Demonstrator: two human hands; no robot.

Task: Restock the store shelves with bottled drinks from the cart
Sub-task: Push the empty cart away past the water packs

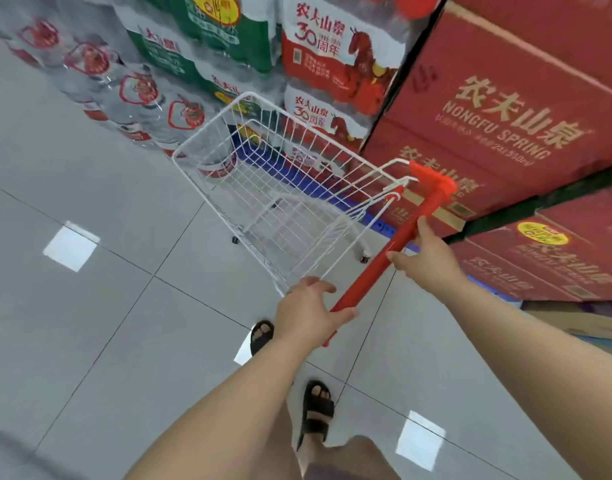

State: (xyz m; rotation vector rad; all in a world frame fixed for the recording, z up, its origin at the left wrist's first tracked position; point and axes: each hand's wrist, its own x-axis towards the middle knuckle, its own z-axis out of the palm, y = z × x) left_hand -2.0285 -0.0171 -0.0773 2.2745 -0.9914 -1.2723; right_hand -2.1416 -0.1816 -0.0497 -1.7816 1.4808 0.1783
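Note:
A small white wire cart [263, 174] stands on the grey tiled floor in front of me, and its basket holds no bottles. Its red handle bar [394, 244] runs diagonally from lower left to upper right. My left hand [309, 311] grips the bar's lower end. My right hand [427, 252] grips the bar higher up, near its middle. Shrink-wrapped packs of bottled water [335, 60] with red and green labels are stacked just beyond the cart.
Red Nongfu Spring cartons [498, 109] are stacked high on the right, close to the cart's side. Clear large water bottles [138, 98] line the floor at the back left. Open grey floor [90, 271] spreads to the left. My sandalled feet [316, 414] are below the handle.

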